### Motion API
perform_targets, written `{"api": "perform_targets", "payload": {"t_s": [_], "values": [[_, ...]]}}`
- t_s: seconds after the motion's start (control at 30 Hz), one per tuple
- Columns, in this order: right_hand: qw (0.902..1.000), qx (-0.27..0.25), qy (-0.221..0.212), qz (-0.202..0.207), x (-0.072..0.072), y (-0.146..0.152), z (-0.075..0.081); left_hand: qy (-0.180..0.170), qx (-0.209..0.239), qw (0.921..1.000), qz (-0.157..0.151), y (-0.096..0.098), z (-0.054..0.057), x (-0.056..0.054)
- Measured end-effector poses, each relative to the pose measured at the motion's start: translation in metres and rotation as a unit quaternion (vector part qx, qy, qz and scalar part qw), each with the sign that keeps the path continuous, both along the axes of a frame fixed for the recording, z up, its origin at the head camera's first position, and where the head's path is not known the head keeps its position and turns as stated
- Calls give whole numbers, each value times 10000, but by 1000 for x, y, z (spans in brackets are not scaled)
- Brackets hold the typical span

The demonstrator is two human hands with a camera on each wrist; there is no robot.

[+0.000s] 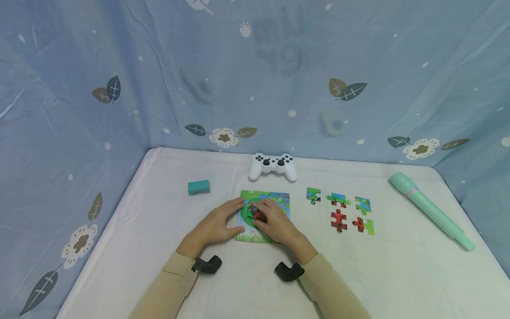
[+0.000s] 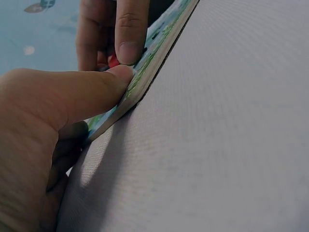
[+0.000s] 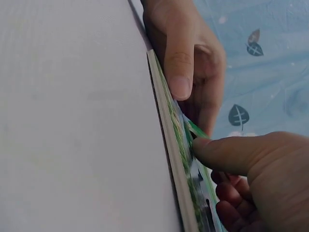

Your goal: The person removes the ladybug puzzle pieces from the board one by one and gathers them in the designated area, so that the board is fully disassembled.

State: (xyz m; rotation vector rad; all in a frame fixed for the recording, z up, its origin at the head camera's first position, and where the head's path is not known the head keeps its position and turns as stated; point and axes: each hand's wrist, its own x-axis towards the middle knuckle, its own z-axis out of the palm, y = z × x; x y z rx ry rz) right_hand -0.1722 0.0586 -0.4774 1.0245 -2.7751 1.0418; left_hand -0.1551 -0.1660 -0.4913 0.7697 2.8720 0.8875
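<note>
A puzzle board (image 1: 280,201) with a grassy lower edge lies between the two hands. My left hand (image 1: 214,225) rests at its left side, fingers mostly straight along the edge. In the left wrist view the left thumb (image 2: 91,89) lies on the board's rim. My right hand (image 1: 277,223) is over the middle of the board and pinches a puzzle piece (image 1: 260,216) with red and dark print, mostly hidden by the fingers. In the right wrist view a green-edged piece (image 3: 194,128) stands slightly tilted above the board, by the right thumb (image 3: 227,152).
Several loose puzzle pieces (image 1: 338,220) lie right of the board. A white game controller (image 1: 272,165) is behind it, and a teal block (image 1: 198,187) at the back left. Far right lies a mint-green microphone-shaped object (image 1: 432,211). A patterned curtain (image 1: 255,79) backs the table.
</note>
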Motion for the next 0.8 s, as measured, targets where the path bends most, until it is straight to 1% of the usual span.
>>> {"api": "perform_targets", "payload": {"t_s": [0.17,0.27,0.43,0.5,0.6,0.7,0.8], "values": [[9993,37,-329,-182,-4,7,7,26,-6,10000,-44,0,0,-1],[9988,-4,-391,-288,-6,15,12,93,37,9999,-79,0,-1,-1],[9970,8,-624,-465,-8,33,20,226,25,9997,-86,-1,-3,0],[9961,-14,-687,-548,-8,44,23,210,35,9997,-71,-1,-3,0],[9953,-98,-660,-696,-8,66,24,196,18,9998,-84,-1,-3,0],[9941,-171,-649,-852,-6,91,22,158,-12,9998,-88,0,-2,0],[9922,-217,-767,-962,-3,115,17,105,-47,9999,-72,0,0,0]]}}
